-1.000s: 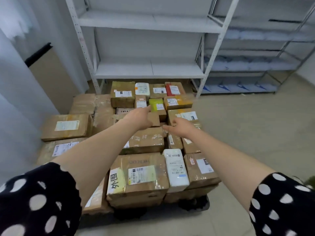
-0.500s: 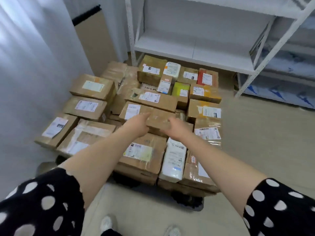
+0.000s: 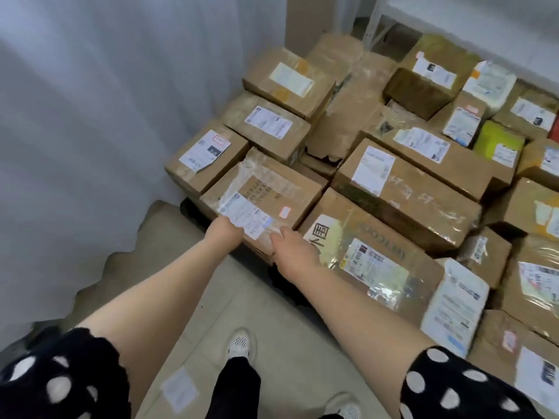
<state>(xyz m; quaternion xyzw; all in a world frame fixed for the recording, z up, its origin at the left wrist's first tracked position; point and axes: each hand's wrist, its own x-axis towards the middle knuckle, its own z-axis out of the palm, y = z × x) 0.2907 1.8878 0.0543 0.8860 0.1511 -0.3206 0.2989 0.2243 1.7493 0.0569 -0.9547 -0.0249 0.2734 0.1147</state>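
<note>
**Storeroom, parcel stack: near-corner box in hand, not yet lifted**

Pale tiled floor (image 3: 272,343), white curtain (image 3: 90,116) along the left, foot of a white shelving rack (image 3: 373,22) at the back. Between them is a low stack of labelled parcels, mostly brown cartons packed edge to edge. A white mailer bag (image 3: 453,300) and a yellow-green parcel (image 3: 499,140) stand out.

You have both hands at the near end of the taped cardboard box (image 3: 272,182) on the stack's near left corner. Your right hand (image 3: 292,251) grasps that end, thumb on the top edge and fingers wrapped below. Your left hand (image 3: 225,234) is at the other near corner. Its fingers are hidden under the loose shipping label (image 3: 245,214), so I cannot tell whether they are clenched on the box.

Progress, as I judge it: reach done, hold part-made. The box sits level among its neighbours, touching the large carton (image 3: 372,252) to its right. Pulling or lifting it clear is all left to do.
</note>
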